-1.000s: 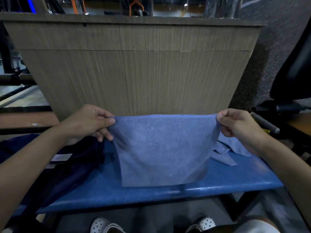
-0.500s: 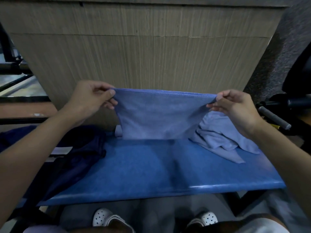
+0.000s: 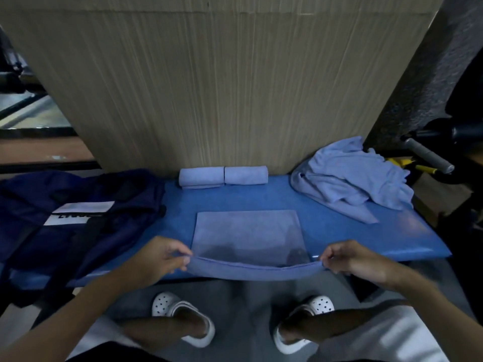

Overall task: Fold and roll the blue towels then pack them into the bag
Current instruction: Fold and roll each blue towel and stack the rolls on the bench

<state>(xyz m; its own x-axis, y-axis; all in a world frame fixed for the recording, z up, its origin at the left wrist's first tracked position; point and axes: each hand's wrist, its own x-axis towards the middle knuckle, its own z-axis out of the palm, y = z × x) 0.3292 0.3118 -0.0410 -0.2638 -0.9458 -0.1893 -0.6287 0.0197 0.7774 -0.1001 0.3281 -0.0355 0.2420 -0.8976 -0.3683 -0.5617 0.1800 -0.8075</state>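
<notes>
towel (image 3: 248,236) had dropped from mid-air a second ago and lay flat on the blue bench (image 3: 339,231), near edge sagging off the bench's front lip. left hand (image 3: 159,257) and right hand (image 3: 350,259) each pinched a near corner, held wide apart. rolled towels (image 3: 201,176) sat at the bench's back, loose pile (image 3: 350,176) at its right end, bag (image 3: 78,210) at its left. cloth looked light and limp; corners seemed the best hold, kept taut.

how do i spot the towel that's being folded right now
On the blue bench before the wooden panel, find the towel spread flat at the front middle. The left hand and right hand each pinch a near corner; the two rolled towels behind and the crumpled pile to the right are untouched.
</notes>
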